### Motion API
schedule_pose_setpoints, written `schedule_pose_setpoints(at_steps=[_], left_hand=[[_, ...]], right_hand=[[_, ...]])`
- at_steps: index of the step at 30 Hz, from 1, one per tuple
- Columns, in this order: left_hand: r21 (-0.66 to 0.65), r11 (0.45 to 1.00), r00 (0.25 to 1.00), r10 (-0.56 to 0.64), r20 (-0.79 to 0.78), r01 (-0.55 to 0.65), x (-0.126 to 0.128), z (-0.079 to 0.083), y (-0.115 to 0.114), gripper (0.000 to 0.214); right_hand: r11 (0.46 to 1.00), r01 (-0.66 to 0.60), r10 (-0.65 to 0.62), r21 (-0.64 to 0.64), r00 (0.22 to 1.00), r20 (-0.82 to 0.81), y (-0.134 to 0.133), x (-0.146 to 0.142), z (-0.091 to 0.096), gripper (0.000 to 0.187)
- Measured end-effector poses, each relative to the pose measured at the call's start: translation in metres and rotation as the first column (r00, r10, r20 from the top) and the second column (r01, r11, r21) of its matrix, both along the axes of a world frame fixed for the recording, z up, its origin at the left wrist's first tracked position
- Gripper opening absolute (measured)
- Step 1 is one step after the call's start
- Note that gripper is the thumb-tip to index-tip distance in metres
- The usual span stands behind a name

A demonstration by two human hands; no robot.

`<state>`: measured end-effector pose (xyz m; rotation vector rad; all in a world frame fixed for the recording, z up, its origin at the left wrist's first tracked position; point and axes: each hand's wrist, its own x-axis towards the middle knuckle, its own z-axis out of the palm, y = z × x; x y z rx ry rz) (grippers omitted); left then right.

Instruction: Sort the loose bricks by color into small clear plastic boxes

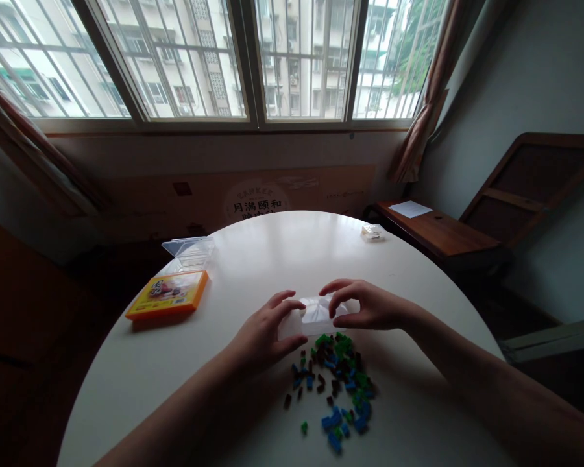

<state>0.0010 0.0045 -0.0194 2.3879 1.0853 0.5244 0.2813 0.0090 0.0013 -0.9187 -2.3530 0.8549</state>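
Observation:
A clear, whitish plastic box [316, 314] lies on the white round table between my two hands. My left hand [267, 329] curves around its left end, thumb on the near side and fingers on the far side. At the right end, my right hand [363, 305] bends its fingers and thumb over the box, touching it. Just in front of the box spreads a loose pile of small green, blue and brown toy bricks [340, 363]. Neither hand touches the bricks.
On the table's left are an orange-and-yellow flat box [169, 295] and an open clear plastic case [194, 253]. A small white packet [372, 232] rests near the far right edge. Beyond the table, a wooden chair [438, 227] carries a sheet of paper [411, 209].

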Motion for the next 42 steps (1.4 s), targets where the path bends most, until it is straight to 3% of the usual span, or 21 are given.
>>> schedule_pose_setpoints(at_steps=[8,25,36,39,42], left_hand=[[0.034,0.998,0.999,0.048,-0.015,-0.047,0.004,-0.004,0.002,0.035],[0.040,0.995,0.995,0.092,0.040,-0.093,0.007,-0.008,0.002,0.032],[0.048,0.998,0.998,0.041,0.040,-0.042,0.005,-0.007,0.002,0.034],[-0.016,0.998,0.986,0.057,0.154,-0.055,0.003,-0.006,0.004,0.044],[-0.150,0.980,0.932,0.171,0.318,-0.129,0.000,-0.007,0.008,0.056]], right_hand=[[0.989,-0.006,-0.004,0.145,0.997,0.073,-0.002,0.000,-0.003,0.012],[0.931,0.006,-0.086,0.364,0.975,0.205,-0.009,-0.015,0.003,0.003],[0.883,-0.071,-0.148,0.463,0.895,0.420,-0.020,-0.030,0.020,0.019],[0.879,-0.065,-0.157,0.472,0.896,0.416,-0.022,-0.030,0.015,0.025],[0.871,-0.024,-0.197,0.491,0.897,0.395,-0.023,-0.026,0.007,0.024]])
